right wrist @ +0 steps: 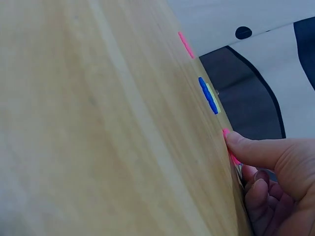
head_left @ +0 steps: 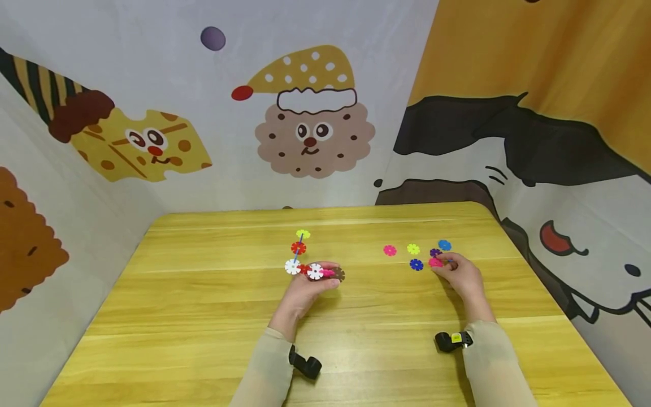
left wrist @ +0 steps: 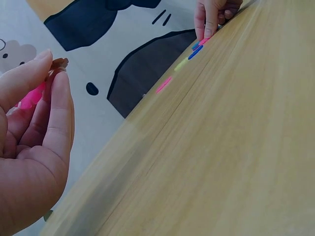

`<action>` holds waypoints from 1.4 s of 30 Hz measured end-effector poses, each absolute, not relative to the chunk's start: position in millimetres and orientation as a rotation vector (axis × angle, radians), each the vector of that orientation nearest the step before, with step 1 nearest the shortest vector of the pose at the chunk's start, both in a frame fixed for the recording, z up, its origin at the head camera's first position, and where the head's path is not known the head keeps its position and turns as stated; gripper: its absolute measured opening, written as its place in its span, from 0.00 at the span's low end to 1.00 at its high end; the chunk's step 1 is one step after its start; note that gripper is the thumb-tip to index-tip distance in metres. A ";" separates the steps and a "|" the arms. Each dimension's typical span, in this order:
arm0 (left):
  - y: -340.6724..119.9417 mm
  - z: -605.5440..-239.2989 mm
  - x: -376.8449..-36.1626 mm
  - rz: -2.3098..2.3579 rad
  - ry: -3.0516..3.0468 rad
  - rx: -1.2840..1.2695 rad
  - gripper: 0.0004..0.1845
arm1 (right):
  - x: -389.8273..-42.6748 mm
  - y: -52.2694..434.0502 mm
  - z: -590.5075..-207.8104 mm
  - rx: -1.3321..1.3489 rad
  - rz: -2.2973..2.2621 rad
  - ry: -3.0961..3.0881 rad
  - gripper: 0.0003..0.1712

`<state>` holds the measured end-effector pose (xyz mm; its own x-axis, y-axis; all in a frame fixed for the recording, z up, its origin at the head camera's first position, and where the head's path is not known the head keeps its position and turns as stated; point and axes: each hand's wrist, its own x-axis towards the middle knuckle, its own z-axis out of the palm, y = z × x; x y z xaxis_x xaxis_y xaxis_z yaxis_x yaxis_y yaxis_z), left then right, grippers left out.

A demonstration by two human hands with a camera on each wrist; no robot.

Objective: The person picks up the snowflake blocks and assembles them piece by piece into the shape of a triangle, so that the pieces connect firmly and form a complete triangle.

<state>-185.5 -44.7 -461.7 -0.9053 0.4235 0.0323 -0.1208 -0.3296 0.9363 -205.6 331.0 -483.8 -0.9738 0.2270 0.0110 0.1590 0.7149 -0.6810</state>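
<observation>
Here the snowflake-disc chain (head_left: 305, 260), pinched by the left hand (head_left: 305, 291), points away.

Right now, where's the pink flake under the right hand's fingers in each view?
Head: the pink flake lies right of centre, at the right hand.
Left wrist: top, under a fingertip.
Right wrist: right edge, at the thumb tip.
Shared landmark: dark blue flake.

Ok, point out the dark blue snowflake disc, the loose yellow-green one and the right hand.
dark blue disc (head_left: 416, 264), head view, its centre
yellow-green disc (head_left: 413, 249), head view, its centre
right hand (head_left: 463, 275), head view, back of hand
</observation>
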 end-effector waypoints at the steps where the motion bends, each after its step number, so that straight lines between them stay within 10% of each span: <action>1: -44.6 -461.8 -185.6 2.287 1.574 0.390 0.24 | -205.9 331.2 -484.0 -0.316 1.095 -2.829 0.23; 23: -42.9 -461.8 -186.5 2.287 1.554 0.367 0.24 | -193.9 318.3 -489.4 -0.148 1.152 -2.751 0.17; 42: -39.3 -484.4 -194.4 2.337 1.568 0.337 0.20 | -183.1 198.5 -457.6 0.315 1.633 -2.599 0.10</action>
<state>-194.4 -39.3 -484.4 -0.9255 0.3781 0.0244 -0.1208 -0.3555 0.9269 -183.1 198.5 -457.6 -0.9776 -0.1423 0.1554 -0.2017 0.4195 -0.8851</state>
